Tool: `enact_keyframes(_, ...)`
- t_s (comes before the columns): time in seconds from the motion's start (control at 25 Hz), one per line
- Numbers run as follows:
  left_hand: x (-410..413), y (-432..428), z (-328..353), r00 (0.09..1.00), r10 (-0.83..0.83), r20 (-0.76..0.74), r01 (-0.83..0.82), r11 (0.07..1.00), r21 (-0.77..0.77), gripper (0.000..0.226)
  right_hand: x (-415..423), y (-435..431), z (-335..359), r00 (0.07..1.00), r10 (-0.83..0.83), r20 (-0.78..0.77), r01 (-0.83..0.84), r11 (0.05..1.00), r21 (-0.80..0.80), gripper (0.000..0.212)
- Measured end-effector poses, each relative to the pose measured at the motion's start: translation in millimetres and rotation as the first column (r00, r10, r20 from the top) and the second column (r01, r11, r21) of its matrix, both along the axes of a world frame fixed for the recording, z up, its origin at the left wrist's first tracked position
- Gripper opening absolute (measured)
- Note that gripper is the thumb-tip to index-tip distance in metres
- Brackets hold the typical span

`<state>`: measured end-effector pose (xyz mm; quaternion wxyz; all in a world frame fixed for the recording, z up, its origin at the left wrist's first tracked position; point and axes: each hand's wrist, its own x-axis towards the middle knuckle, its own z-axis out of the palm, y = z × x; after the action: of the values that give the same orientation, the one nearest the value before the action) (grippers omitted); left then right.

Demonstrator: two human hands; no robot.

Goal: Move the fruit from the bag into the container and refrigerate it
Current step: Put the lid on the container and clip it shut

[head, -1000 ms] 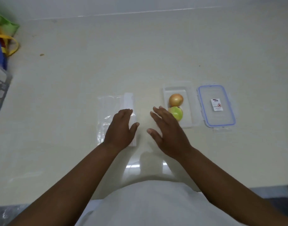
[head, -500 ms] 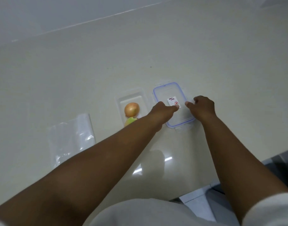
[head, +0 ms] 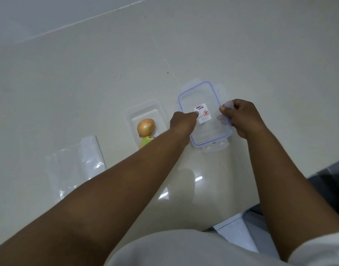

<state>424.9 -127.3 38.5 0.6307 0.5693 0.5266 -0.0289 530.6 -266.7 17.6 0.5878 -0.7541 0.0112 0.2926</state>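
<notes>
A clear rectangular container (head: 145, 109) lies on the pale counter with an orange-brown round fruit (head: 146, 127) and a green fruit (head: 145, 142) inside; my left forearm covers part of the green one. To its right is the clear lid (head: 203, 104) with a blue seal and a white sticker. My left hand (head: 182, 122) grips the lid's left edge and my right hand (head: 239, 117) grips its right edge. The lid looks slightly raised. An empty clear plastic bag (head: 76, 166) lies flat at the left.
The pale counter (head: 241, 54) stretches far back to a wall seam. Its front right edge drops to a dark floor area (head: 330, 181). My light shirt fills the bottom of the view.
Both hands went from hovering near the bag and container to the lid, then closed on its two long edges. The view swung right, so the bag now sits at the left.
</notes>
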Motion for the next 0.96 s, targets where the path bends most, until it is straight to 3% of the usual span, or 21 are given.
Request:
enact_keyframes(0.08, -5, 0, 8, 0.998, -0.044, 0.034, 0.043, 0.999, 0.027, 0.055, -4, -7, 9, 0.999, -0.037, 0.024, 0.035, 0.995, 0.09, 0.004)
enact_keyframes(0.16, -16, 2, 16, 0.992, -0.101, 0.077, 0.087, 0.983, 0.164, 0.064, -7, -14, 20, 0.998, -0.068, 0.001, 0.067, 0.981, 0.183, 0.002)
enact_keyframes(0.24, -32, 11, 27, 0.985, -0.102, 0.143, 0.057, 0.956, 0.289, 0.069, -11, -15, 31, 0.998, -0.062, -0.018, 0.064, 0.972, 0.227, 0.002)
enact_keyframes(0.32, -51, 26, 32, 0.98, -0.041, 0.195, -0.018, 0.956, 0.291, 0.071, -20, -4, 38, 0.999, -0.02, -0.037, 0.028, 0.972, 0.231, 0.004)
enact_keyframes(0.44, -85, 56, 27, 0.978, 0.079, 0.192, -0.117, 0.974, 0.195, 0.068, -40, 30, 36, 0.997, 0.078, -0.016, -0.075, 0.989, 0.13, 0.009)
enact_keyframes(0.56, -119, 82, 14, 0.979, 0.153, 0.138, -0.178, 0.965, 0.194, 0.064, -62, 65, 23, 0.974, 0.215, 0.077, -0.21, 0.975, -0.072, 0.022)
enact_keyframes(0.72, -142, 100, -4, 0.98, 0.189, 0.053, -0.197, 0.951, 0.239, 0.061, -82, 93, 7, 0.947, 0.298, 0.123, -0.26, 0.932, -0.253, 0.028)
enact_keyframes(0.96, -152, 104, -24, 0.981, 0.193, 0.033, -0.195, 0.957, 0.215, 0.058, -93, 101, -3, 0.927, 0.335, 0.168, -0.266, 0.905, -0.332, 0.033)
